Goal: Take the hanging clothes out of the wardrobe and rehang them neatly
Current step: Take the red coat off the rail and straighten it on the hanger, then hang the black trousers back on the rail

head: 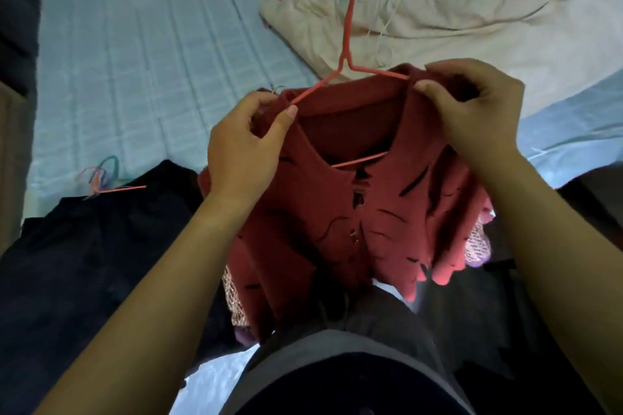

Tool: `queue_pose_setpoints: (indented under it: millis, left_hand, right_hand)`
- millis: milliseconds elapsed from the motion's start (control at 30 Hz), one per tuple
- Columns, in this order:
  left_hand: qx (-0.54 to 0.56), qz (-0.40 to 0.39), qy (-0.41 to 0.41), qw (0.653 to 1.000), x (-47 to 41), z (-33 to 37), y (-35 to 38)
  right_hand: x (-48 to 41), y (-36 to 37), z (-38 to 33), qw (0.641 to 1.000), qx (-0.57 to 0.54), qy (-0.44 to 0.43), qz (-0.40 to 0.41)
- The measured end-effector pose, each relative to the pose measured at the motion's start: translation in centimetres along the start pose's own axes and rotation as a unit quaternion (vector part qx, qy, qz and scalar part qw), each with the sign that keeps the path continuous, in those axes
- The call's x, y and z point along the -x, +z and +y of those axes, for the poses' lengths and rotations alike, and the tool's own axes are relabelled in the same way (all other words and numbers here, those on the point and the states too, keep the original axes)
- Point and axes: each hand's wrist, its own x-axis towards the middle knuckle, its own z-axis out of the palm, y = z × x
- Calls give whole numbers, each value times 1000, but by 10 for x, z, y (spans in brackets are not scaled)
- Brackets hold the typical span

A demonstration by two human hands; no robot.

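Head view: we hold a red button-front top (354,212) above the bed (135,44), draped on a thin coral hanger (350,10). Our left hand (246,148) pinches one shoulder, and our right hand (472,108) pinches the collar at the other. We judge the fabric soft, light and limp, so the shoulders over the hanger arms are the best hold.

Centre: top (337,212) on hanger (346,59), held above the bed (135,61), hook pointing away.
Hands: left hand (242,148) at the top's left shoulder, right hand (472,111) at its right shoulder.
Left: clothes pile (101,263) on the bed, spare hangers (101,175) at its far edge.
Far right: blanket (455,20) on the bed, behind the hanger.
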Motion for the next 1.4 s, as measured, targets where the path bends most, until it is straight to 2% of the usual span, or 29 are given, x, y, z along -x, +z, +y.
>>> queue_pose_setpoints:
  millis: [133,333,467,567,700,833,1000,1100,1200,1400]
  left_hand:
    - [-23,1,-38,999,-33,-24,12]
    - [-114,9,-81,990,-82,-52,43]
    - [-191,-43,-108,975,-108,-85,68]
    - [-248,-73,-153,954,-109,-106,88]
    - [-294,-99,-194,931,-83,-122,110]
    - [-319,-129,-248,906,-38,-133,113]
    - [-308,-106,-302,896,15,-126,93]
    - [-294,-72,-303,904,41,-121,72]
    - [-283,-20,-286,916,64,-123,42]
    - [-287,28,-281,915,121,-159,-47]
  right_hand:
    - [-27,40,26,999,-5,1,-40]
    - [-82,106,78,987,-38,28,-153]
    - [-109,147,121,971,-20,21,-237]
    - [-115,177,153,939,31,-2,-342]
    - [-99,201,171,870,91,-47,-483]
    - [-62,204,160,827,83,-72,-552]
    - [-17,208,131,789,97,-93,-600]
    - [6,211,104,771,97,-129,-617]
    - [29,214,67,760,93,-152,-624]
    - [102,230,-26,761,81,-183,-617]
